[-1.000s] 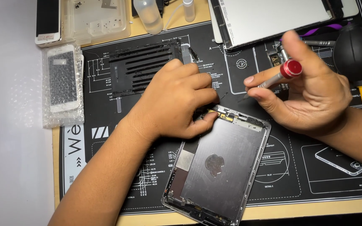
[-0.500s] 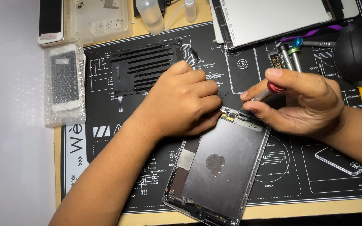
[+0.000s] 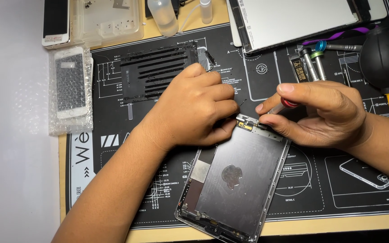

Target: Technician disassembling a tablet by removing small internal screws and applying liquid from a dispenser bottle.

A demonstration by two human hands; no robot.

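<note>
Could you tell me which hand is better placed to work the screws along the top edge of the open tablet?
The right hand, I think. It holds the red-capped screwdriver with its tip at the tablet's top edge. The left hand carries no tool I can see and rests on that edge, steadying it.

A white phone screen panel (image 3: 70, 85) lies wrapped in a clear bubble-wrap pouch (image 3: 55, 126) at the far left. Above it sits another phone screen (image 3: 56, 22), black with a white edge. A large white tablet screen (image 3: 300, 20) with a dark frame lies at top centre-right. A small black-and-yellow label (image 3: 298, 68) lies just below it.
</note>
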